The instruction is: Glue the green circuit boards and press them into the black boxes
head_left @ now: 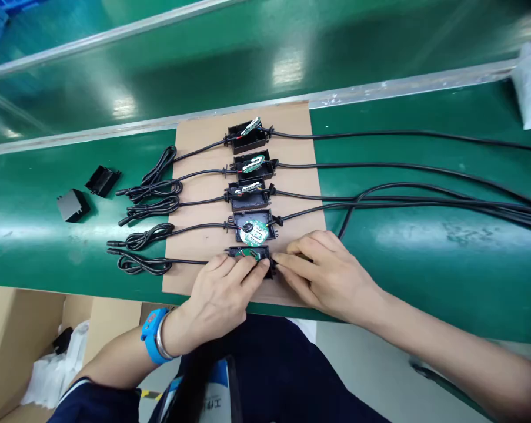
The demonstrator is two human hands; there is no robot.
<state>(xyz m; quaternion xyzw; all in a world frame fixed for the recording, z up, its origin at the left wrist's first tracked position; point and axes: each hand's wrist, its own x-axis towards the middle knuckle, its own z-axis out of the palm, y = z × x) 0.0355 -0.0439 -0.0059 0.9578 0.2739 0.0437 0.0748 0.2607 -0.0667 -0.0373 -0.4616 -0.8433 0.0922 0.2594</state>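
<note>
Both hands are on the nearest open black rectangular plastic box point(269, 272), at the near end of a column of five on a flat tan cardboard sheet point(203, 126), which lies on the glossy green tabletop point(424, 258). There's a green circuit board point(247, 252) in that box, partly hidden by the hands.

The left hand point(223, 288) has its fingers bent over the box, tips touching it; can't really tell if they're gripping or just pressing. The right hand point(331, 273) has its fingers pinched on a thin black cable point(345, 224) right beside the box's right end, though the exact contact is mostly covered.

The other four black boxes point(247, 141) each have a green-and-white circuit board point(254, 232), sitting tilted in the far ones, with cables out both ends. Bundled black cables point(148, 264) sit left of the cardboard, and farther left are two loose black plastic shells point(73, 205), one open side up. Oh, and there's a bright blue watch point(153, 338) on the left wrist.
</note>
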